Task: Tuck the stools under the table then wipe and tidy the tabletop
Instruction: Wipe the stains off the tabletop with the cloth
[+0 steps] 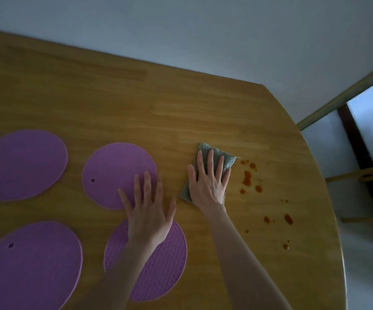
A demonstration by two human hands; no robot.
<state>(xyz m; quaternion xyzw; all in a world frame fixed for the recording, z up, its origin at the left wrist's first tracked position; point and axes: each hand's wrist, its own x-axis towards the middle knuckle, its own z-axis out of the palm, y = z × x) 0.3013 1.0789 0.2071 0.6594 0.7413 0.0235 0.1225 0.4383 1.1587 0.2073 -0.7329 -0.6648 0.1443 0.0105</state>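
Observation:
My right hand [207,184] lies flat, fingers spread, pressing a grey-green cloth [227,156] onto the wooden tabletop [136,104]. Just right of the cloth are reddish-orange sauce spots [247,179], with more drops [288,219] nearer the table's right edge. My left hand [148,211] rests open and flat, fingers spread, over the lower right edge of a round purple mat [116,171] and the top of another purple mat [158,269].
Two more round purple mats lie at the left, one higher [19,164] and one lower [28,265]. The table's rounded edge [328,198] runs down the right. Beyond it a wooden stool frame [360,175] shows over the pale floor. A wall borders the far side.

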